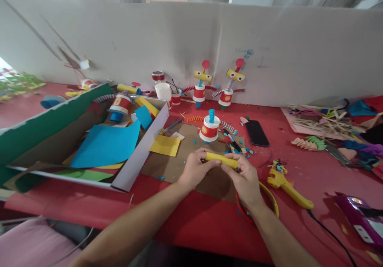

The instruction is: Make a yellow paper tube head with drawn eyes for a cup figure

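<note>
Evidently, the open-topped box [139, 151] on the left part of the desk [194, 223], with a blue paper sheet [104, 147] inside it, is well clear of the work. Just right of it, a yellow paper square [165, 145] lies partly over the brown cardboard mat [170, 169], which reaches toward the desk's near edge.

The left hand [194, 167] pinches one end of the yellow paper tube [223, 158], thumb along the near side. A cup figure [209, 130] with a folded blue neck stands beyond, toward the desk's far edge; elbow room there looks sufficient. The tube itself is up in the air above the mat, nearer the desk's near edge than its far edge.

The right hand [245, 175] pinches the other end, the thumbs close together near the middle. Light, even pressure should serve best: the paper would probably dent under a hard squeeze, and opposing wrist twists could skew the roll. Whether a seam is fixed cannot be told, so any loose edge is best pressed flat under both thumbs.

Toward the desk's right end, the yellow glue gun [289, 187] may be hot; the right forearm should avoid its nozzle.
</note>
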A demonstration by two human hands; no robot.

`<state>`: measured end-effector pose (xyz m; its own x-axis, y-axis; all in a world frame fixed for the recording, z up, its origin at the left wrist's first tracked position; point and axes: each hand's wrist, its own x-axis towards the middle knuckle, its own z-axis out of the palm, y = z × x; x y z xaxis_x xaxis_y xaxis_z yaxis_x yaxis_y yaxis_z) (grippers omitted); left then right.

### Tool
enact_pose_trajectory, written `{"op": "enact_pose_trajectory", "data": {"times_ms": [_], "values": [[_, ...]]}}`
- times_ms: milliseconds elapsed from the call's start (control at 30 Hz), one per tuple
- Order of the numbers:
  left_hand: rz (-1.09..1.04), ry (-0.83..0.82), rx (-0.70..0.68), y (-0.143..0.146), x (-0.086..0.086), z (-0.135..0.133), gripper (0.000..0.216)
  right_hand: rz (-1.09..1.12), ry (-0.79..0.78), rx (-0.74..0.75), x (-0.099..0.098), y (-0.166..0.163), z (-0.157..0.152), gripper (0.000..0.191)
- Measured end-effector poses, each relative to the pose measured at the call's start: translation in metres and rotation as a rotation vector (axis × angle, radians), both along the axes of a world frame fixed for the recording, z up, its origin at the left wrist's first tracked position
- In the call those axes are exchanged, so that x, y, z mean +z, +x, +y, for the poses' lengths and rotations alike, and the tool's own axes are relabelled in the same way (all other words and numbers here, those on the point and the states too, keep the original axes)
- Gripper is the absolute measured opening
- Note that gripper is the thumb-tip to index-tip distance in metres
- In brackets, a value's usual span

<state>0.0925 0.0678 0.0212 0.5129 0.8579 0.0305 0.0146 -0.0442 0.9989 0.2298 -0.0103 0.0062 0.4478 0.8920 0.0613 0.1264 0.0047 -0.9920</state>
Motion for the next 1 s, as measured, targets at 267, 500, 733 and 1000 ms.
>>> {"op": "enact_pose_trajectory", "data": {"times_ms": [267, 500, 733, 1000], "values": [[-0.021, -0.233, -0.005, -0.0001, -0.0019, 0.0046, 0.044, 0.178, -0.046, -0.037, 0.0032, -0.0009, 0.0014, 0.037], [-0.008, -0.074, 0.045, -0.0023, -0.0019, 0.0035, 0.018, 0.225, -0.021, -0.021, 0.0016, 0.0002, 0.0003, 0.040], [-0.096, -0.121, 0.202, 0.0004, 0.0029, -0.0011, 0.018, 0.262, -0.019, 0.037, -0.0018, -0.0042, 0.0016, 0.038], [-0.089, -0.178, 0.116, -0.0013, -0.0011, 0.0004, 0.021, 0.230, -0.045, -0.005, -0.0009, -0.0045, -0.0010, 0.041]]}}
